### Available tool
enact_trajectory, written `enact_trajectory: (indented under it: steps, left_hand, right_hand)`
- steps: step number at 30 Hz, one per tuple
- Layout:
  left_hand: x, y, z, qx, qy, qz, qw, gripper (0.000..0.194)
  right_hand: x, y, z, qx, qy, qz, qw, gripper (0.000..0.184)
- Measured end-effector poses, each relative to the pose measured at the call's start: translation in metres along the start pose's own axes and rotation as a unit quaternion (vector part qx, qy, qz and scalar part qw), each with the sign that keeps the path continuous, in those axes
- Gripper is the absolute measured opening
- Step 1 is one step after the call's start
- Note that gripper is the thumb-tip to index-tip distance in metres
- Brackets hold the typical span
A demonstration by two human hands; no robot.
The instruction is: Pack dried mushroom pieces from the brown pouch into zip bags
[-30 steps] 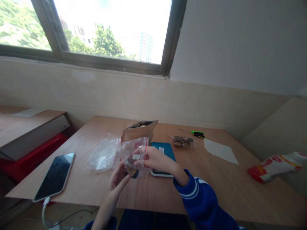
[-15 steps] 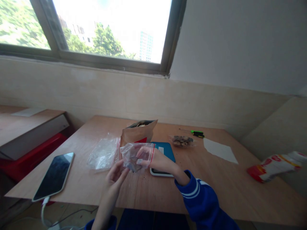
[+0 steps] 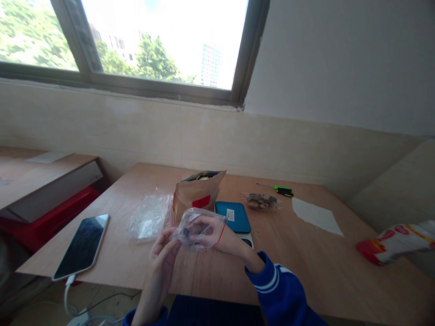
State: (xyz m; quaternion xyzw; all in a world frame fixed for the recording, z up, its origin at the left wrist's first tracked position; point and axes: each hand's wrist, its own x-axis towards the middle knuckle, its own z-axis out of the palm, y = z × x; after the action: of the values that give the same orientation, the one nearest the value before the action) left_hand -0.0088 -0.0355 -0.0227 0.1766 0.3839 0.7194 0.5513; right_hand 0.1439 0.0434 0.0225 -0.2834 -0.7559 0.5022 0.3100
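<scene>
Just on the near side of the kraft pouch, the left hand pinched the left end of the clear zip-lock bag, fingers nearly closed, while the right hand sat half-curled inside, its hold unclear, so a slipping left pinch could have skewed the film.

On the tabletop, I have the phone at the near left, a pile of bags to its right, then the pouch behind my hands and the lidded device just right of it. My right hand is inside the bag, before the pouch, with my left hand at the bag's left end. Farther right I see the packet, a screwdriver behind it, a sheet, and the bottle rightmost.
</scene>
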Motion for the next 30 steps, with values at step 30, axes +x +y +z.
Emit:
enact_trajectory:
  steps: [30]
  left_hand:
    - [0.062,0.059,-0.06,0.129,0.218,0.026,0.967,0.022]
  right_hand:
    - [0.105,-0.031,-0.096,-0.109,0.093,-0.139,0.98,0.015]
